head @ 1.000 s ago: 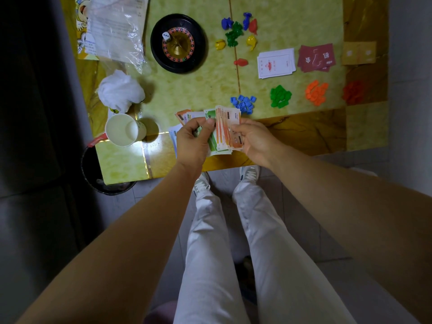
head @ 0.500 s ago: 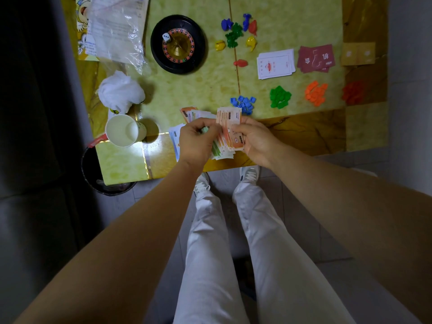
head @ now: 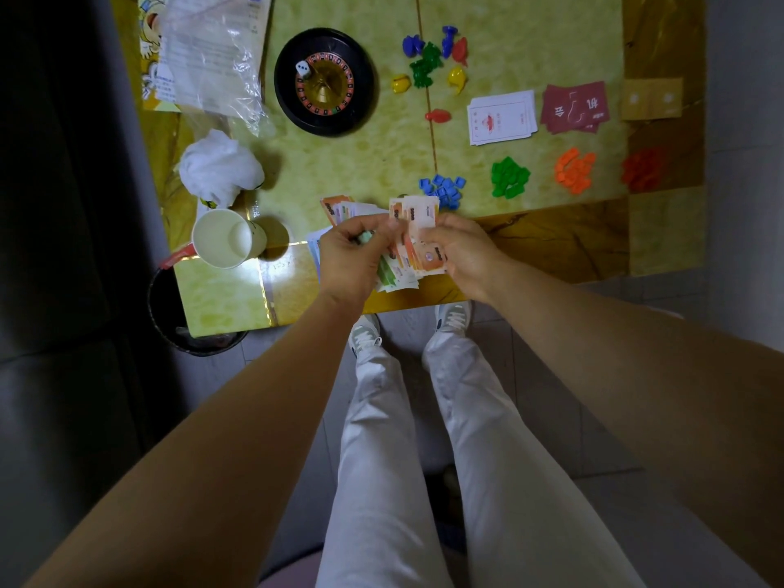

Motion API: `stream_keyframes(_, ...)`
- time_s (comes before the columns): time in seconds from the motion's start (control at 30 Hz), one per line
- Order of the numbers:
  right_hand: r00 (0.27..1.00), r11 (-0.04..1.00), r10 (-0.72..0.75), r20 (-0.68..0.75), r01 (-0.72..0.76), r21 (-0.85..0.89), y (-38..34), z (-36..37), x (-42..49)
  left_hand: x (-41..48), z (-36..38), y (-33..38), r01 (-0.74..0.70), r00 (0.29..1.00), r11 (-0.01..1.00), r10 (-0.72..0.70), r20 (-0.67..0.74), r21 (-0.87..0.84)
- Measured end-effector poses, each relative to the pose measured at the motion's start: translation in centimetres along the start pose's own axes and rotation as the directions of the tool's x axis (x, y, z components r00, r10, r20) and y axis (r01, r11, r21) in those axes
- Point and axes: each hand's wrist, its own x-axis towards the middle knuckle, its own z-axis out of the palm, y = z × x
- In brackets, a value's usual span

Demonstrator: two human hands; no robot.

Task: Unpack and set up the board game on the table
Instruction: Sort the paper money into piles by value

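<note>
Close together over the near edge of the yellow tabletop point(head: 229, 299), the left hand point(head: 352, 256) and right hand point(head: 462, 252) pinch a fanned wad of orange-and-green paper play money point(head: 424, 214) between them, apparently sorting notes by colour.

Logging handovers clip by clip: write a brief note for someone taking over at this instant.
Left hand and right hand both grip a fan of play money over the table's near edge.
Laid out: roulette wheel with a die on it, pawns, white cards, red cards, and blue tokens, green tokens, orange tokens, red tokens in separate piles.
Left: sort the money and set it down.
</note>
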Motion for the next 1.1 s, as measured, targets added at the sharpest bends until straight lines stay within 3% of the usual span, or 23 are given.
stream_keyframes(0.07,0.984,0.941,-0.151,-0.099,0.113,-0.321,0.3,-0.2,0.4,0.4,-0.9,-0.9,0.013,0.999,0.999,-0.011,-0.041,0.035)
stream_keyframes(0.17,0.898,0.691,-0.419,-0.135,0.219,-0.689,0.9,-0.5,0.5,0.9,-2.7,-2.8,0.025,0.992,0.994,-0.011,-0.129,0.107)
stream_keyframes(0.33,0.818,0.243,-0.566,0.101,0.282,-0.928,2.6,0.7,1.1,0.7,-5.3,-5.0,0.02,0.974,0.988,0.014,-0.225,0.15)
stream_keyframes(0.43,0.776,0.149,-0.612,0.155,0.305,-0.941,4.4,2.0,2.1,0.4,-6.3,-6.1,0.006,0.979,0.986,0.028,-0.203,0.165)
stream_keyframes(0.6,0.785,0.124,-0.612,0.102,0.222,-0.967,7.4,3.0,3.5,-0.2,-7.2,-7.6,-0.032,0.983,0.986,0.061,-0.172,0.165)
stream_keyframes(0.77,0.71,0.2,-0.701,0.072,0.292,-0.935,6.3,2.7,2.7,-0.4,-7.6,-7.9,-0.039,0.984,0.99,0.061,-0.166,0.137)
stream_keyframes(0.93,0.855,0.189,-0.518,0.034,0.152,-0.97,5.6,2.9,3.2,-0.4,-7.7,-7.5,-0.05,0.988,0.992,0.066,-0.143,0.115)
stream_keyframes(1.0,0.864,0.31,-0.503,0.01,0.191,-0.931,5.2,3.4,3.3,-0.3,-7.8,-7.4,-0.055,0.989,0.993,0.069,-0.131,0.105)
stream_keyframes(1.1,0.905,0.58,-0.417,-0.084,0.194,-0.791,4.6,4.4,3.5,-0.2,-8.0,-7.4,-0.061,0.991,0.993,0.073,-0.116,0.1)
